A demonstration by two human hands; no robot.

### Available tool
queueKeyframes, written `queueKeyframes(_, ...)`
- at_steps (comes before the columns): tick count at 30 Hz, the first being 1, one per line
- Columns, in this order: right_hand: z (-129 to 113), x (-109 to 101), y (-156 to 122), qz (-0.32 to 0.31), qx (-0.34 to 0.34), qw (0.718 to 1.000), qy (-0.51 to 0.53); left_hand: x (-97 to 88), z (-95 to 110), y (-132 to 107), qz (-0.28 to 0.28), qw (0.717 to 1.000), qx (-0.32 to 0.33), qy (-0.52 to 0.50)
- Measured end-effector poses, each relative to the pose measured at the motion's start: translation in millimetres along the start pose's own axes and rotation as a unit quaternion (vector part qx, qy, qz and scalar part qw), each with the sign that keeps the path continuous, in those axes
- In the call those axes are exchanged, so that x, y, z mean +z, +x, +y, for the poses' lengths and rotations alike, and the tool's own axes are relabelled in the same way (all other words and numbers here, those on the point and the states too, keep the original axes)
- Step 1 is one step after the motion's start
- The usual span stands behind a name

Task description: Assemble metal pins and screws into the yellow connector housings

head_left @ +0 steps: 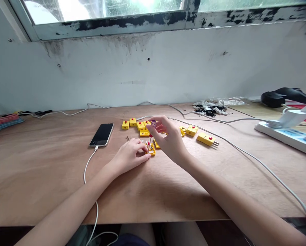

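Note:
My left hand rests on the wooden table with its fingers closed on a small yellow connector. My right hand holds a small screwdriver with a purple handle upright, its tip down on that connector. Several more yellow connectors with red dots lie in a row just behind my hands. Another yellow connector with metal pins lies to the right.
A black phone with a white cable lies left of my hands. A few tiny screws sit near it. A white power strip, a black tool and a heap of small dark parts are at the right rear. White cables cross the table.

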State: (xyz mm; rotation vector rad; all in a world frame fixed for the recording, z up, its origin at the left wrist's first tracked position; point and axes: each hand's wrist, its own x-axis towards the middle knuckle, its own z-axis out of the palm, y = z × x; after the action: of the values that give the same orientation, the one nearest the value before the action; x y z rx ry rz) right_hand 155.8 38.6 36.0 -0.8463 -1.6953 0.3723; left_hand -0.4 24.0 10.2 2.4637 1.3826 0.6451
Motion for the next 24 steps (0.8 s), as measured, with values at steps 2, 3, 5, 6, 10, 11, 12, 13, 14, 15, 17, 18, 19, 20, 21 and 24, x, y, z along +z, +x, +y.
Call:
queueKeyframes(2, 2.3, -0.9, -0.4, -0.009, -0.009, 1.000, -0.013, -1.9, -1.5, 0.1, -0.001, 1.000, 0.013, 0.015)
queueKeyframes(3, 3.0, -1.7, -0.7, -0.012, -0.016, 1.000, -0.021, -4.3, -3.1, 0.0, 0.007, 0.999, 0.024, 0.024)
queueKeyframes(5, 3.1, -4.2, -1.0, -0.003, -0.032, 0.999, -0.035, -12.0, -7.7, -0.1, 0.055, 0.997, 0.037, 0.048)
queueKeyframes(6, 2.7, -5.8, -1.0, 0.011, -0.040, 0.998, -0.041, -17.1, -10.4, -0.3, 0.093, 0.993, 0.034, 0.064)
queueKeyframes(10, 2.2, -12.4, 0.8, 0.093, -0.067, 0.992, -0.053, -37.5, -20.5, -1.7, 0.230, 0.961, -0.064, 0.141)
queueKeyframes(11, 3.0, -13.3, 1.5, 0.108, -0.067, 0.991, -0.052, -40.9, -22.4, -2.1, 0.235, 0.955, -0.094, 0.157)
queueKeyframes(12, 4.2, -13.6, 2.0, 0.119, -0.061, 0.990, -0.047, -43.1, -24.0, -2.5, 0.224, 0.952, -0.119, 0.171)
queueKeyframes(13, 5.7, -13.3, 2.4, 0.124, -0.054, 0.990, -0.039, -44.2, -25.3, -3.0, 0.201, 0.953, -0.136, 0.181)
queueKeyframes(14, 7.2, -12.4, 2.7, 0.125, -0.046, 0.991, -0.028, -44.2, -26.3, -3.5, 0.170, 0.957, -0.144, 0.188)
queueKeyframes(15, 8.5, -10.9, 2.6, 0.118, -0.039, 0.992, -0.014, -43.2, -27.0, -4.1, 0.135, 0.961, -0.144, 0.192)
queueKeyframes(17, 10.3, -7.1, 1.5, 0.090, -0.024, 0.996, 0.011, -39.8, -27.8, -5.4, 0.079, 0.969, -0.135, 0.193)
queueKeyframes(18, 10.7, -5.0, 0.4, 0.070, -0.019, 0.997, 0.016, -37.8, -28.1, -6.0, 0.060, 0.972, -0.128, 0.190)
queueKeyframes(19, 10.7, -2.9, -0.9, 0.048, -0.015, 0.999, 0.014, -35.9, -28.2, -6.6, 0.048, 0.974, -0.122, 0.186)
queueKeyframes(20, 10.4, -1.1, -2.3, 0.027, -0.014, 0.999, 0.008, -34.3, -28.4, -7.0, 0.041, 0.976, -0.118, 0.179)
queueKeyframes(21, 10.2, 0.4, -3.8, 0.009, -0.015, 1.000, -0.003, -33.1, -28.6, -7.4, 0.039, 0.978, -0.115, 0.172)
queueKeyframes(24, 10.0, 3.4, -7.4, -0.028, -0.026, 0.999, -0.038, -30.5, -28.5, -7.5, 0.040, 0.982, -0.108, 0.151)
